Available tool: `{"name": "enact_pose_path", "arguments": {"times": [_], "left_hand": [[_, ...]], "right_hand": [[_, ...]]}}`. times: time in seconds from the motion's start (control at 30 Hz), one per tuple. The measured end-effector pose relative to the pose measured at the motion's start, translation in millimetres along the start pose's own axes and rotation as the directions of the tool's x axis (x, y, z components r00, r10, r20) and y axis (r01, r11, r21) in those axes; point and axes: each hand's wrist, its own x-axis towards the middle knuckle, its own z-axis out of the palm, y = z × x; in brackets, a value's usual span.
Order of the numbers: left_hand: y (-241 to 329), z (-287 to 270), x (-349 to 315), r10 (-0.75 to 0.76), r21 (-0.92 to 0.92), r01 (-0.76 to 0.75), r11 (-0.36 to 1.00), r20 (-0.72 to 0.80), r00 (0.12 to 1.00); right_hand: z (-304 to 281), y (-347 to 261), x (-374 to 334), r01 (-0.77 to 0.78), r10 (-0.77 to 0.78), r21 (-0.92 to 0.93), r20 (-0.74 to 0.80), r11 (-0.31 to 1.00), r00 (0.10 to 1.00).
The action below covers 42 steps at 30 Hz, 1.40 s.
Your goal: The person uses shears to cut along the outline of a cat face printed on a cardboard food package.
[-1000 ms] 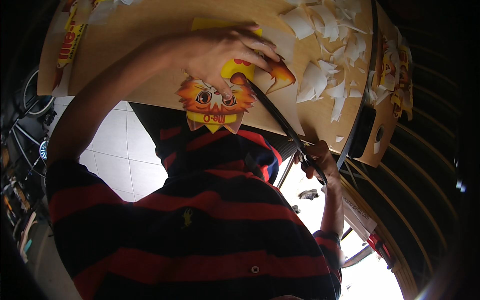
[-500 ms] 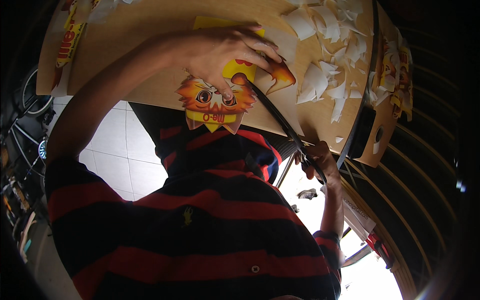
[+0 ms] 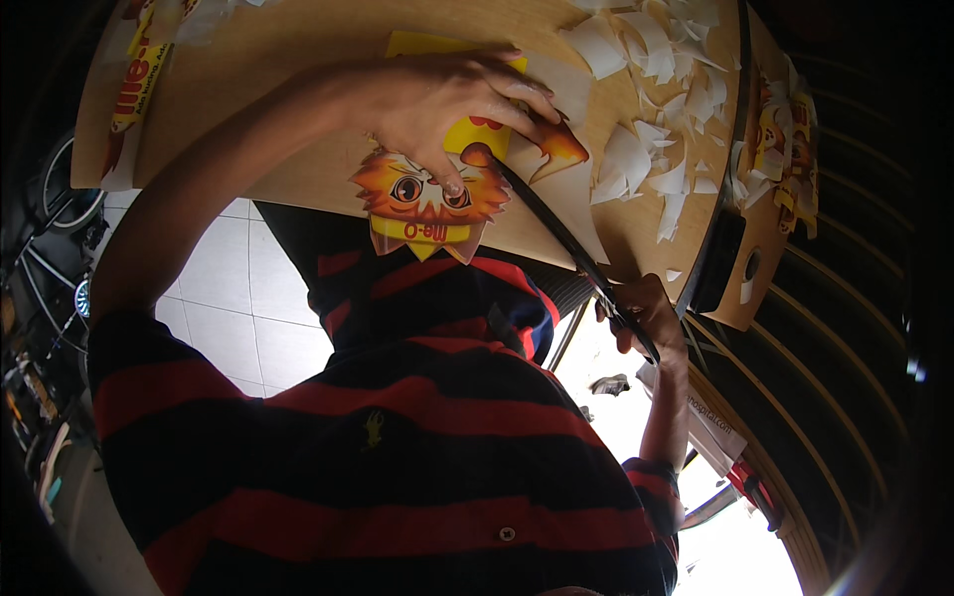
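A printed cat-face cutout with orange fur and a yellow collar hangs partly over the near edge of the table. My left hand lies across it, fingers spread, with the thumb on the face and the other fingers over a yellow part. Long black scissors are gripped at their handles by my right hand, beyond the table edge. Their blades run up leftward to the print's edge beside the left fingers. Pale sheet margin and an orange tail-like piece lie right of the blades.
White paper scraps litter the table's right side. Another yellow-and-red printed piece lies at the far left, and more prints sit beyond the dark strip at right. A bicycle wheel stands left of the table.
My right hand and the scissors' handles have shifted slightly to the right. The left hand stays in place on the cutout.
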Motion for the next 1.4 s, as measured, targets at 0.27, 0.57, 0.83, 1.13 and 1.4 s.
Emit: {"name": "enact_pose_path", "arguments": {"times": [0.27,0.57,0.83,1.13,1.4], "left_hand": [[2,-4,2,0.006,-0.016,-0.005,1.000,0.033,0.999],[3,-4,2,-0.010,-0.010,0.011,1.000,0.039,0.999],[3,-2,-1,-0.027,0.005,0.027,1.000,0.032,0.999],[6,-4,2,-0.027,-0.022,0.028,0.999,0.046,0.999],[-1,2,2,0.014,-0.037,-0.014,0.999,0.020,1.000]], "right_hand": [[-9,-11,2,0.033,-0.037,0.083,0.057,0.996,0.998],[-17,-20,6,0.046,-0.045,-0.006,0.087,0.999,0.995],[-17,-28,9,-0.001,0.007,-0.076,0.081,0.997,0.997],[-18,-23,9,0.003,0.002,-0.075,0.068,0.997,0.998],[-9,-21,11,-0.002,0.002,-0.030,0.008,1.000,1.000]]}}
